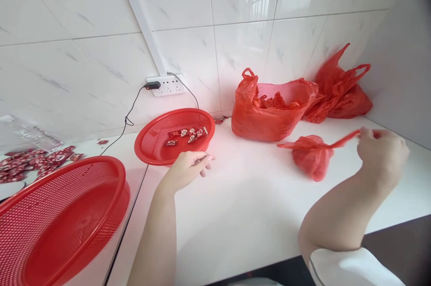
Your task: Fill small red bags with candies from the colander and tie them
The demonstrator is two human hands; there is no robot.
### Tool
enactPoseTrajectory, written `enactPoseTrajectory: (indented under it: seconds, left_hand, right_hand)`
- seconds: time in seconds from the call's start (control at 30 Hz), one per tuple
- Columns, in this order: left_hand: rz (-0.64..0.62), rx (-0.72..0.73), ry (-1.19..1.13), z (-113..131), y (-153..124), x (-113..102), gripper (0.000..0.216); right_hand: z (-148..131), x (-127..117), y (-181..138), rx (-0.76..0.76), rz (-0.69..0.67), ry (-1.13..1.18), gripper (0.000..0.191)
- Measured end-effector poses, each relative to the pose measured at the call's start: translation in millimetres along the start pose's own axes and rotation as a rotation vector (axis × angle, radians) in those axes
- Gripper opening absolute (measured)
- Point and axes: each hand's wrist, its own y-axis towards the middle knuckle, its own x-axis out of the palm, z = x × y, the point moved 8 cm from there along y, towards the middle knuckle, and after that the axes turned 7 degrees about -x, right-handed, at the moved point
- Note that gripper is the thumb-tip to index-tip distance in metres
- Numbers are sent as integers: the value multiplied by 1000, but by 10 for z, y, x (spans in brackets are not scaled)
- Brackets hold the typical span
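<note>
The stretched handle could have slipped or torn, judging by its thin twist, held near its end in a person's closed right hand (383, 153). The small red bag (314, 162) lay left of that grip, over the white counter (242, 214). The left hand (188, 167), loosely open, visibly held nothing near a red basket (144, 138).

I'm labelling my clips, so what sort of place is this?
Probably an indoor work area, home or shop I can't tell: a white countertop against a tiled wall, and a red basket holding small wrapped packets.
</note>
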Motion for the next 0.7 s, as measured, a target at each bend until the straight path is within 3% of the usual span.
enactPoseTrajectory:
  seconds: [0.1,0.2,0.27,0.4,0.47,0.57,0.63,0.7]
  left_hand:
    - [-11,-21,41,-7,1,13,38]
    - [-50,-41,76,-2,-3,58,40]
    - [-81,-51,94,1,-20,83,40]
    - [-125,-51,115,17,-76,108,38]
    - [-138,-47,122,33,-104,121,38]
    - [-140,-30,109,69,-136,129,39]
    - [-130,-21,96,86,-152,119,40]
    - [-114,-21,94,87,-163,99,40]
  right_hand:
    - [-129,-115,-64,-94,177,59,59]
    - [-624,-4,-119,-350,208,118,40]
    - [-1065,151,-145,-577,156,180,26]
    - [-1869,597,-154,-929,-77,175,26]
    - [-2074,1011,-104,-943,-348,-51,29]
    - [-2032,1575,-14,-788,-717,-406,29]
    - [-1990,1778,38,-722,-803,-481,37]
    - [-1987,1884,83,-715,-801,-474,42]
